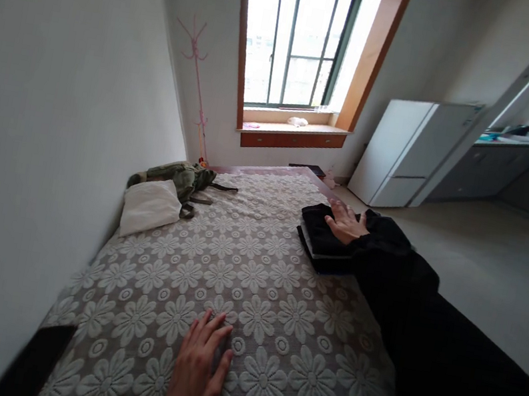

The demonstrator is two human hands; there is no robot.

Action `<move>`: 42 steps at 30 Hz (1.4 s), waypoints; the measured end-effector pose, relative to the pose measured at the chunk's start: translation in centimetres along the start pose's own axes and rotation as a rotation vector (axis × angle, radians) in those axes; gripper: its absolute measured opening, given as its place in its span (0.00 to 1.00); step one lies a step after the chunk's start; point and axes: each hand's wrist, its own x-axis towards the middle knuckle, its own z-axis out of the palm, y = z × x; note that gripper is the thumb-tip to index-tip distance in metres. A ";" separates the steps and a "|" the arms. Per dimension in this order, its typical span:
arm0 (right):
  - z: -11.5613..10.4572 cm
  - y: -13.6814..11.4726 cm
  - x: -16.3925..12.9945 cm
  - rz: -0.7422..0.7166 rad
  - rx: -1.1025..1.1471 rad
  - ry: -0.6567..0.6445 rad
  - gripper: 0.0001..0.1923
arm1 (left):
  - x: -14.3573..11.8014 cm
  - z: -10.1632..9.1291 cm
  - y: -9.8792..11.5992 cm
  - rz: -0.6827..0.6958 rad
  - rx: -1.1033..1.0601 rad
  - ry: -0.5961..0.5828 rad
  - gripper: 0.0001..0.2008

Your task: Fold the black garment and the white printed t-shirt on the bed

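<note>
Folded black stack (321,238) done, under flat right hand (347,223); left hand (196,370) flat on bed (275,281), both grips empty; green garment (177,177) far left unfolded.

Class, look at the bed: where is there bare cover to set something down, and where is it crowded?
The widest free patch is the middle of the flowered bed cover, between the left hand near the foot and the white pillow. The right edge is taken by the folded black clothes under the right hand. The far left corner is crowded by the pillow and a green garment.
</note>
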 end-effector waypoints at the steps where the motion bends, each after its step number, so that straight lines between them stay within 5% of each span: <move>1: 0.4 -0.9 -0.1 -0.027 0.024 0.032 0.40 | 0.0 -0.1 0.2 -0.010 -0.004 -0.007 0.19; 8: 2.7 -4.6 -1.5 -0.021 0.008 -0.053 0.42 | 0.1 0.2 -0.1 -0.017 -0.004 -0.006 0.19; 19: 1.0 -5.8 -3.0 -0.016 -0.036 -0.013 0.38 | 0.0 0.1 -0.1 0.006 0.003 -0.003 0.18; 23: 1.0 -10.4 -7.4 -0.396 0.004 0.158 0.39 | 0.1 -0.1 0.2 0.012 0.000 -0.005 0.19; 26: 2.6 -15.0 -11.4 -0.729 0.214 0.112 0.37 | -0.1 -0.3 0.8 0.031 0.012 0.009 0.19; 31: 6.7 -19.1 -13.8 -0.729 0.435 0.004 0.27 | 0.5 -2.4 0.4 0.103 0.012 -0.139 0.21; 35: 8.8 -18.8 -12.8 -0.671 0.509 0.051 0.22 | 6.1 -5.3 -3.0 0.088 -0.132 -0.314 0.11; 38: 9.5 -18.4 -12.4 -0.689 0.543 0.077 0.20 | 13.2 -7.5 -6.9 -0.176 -0.068 -0.057 0.12; 42: 9.6 -18.3 -12.4 -0.701 0.565 0.090 0.20 | 21.1 -10.3 -12.0 -0.350 0.034 0.165 0.17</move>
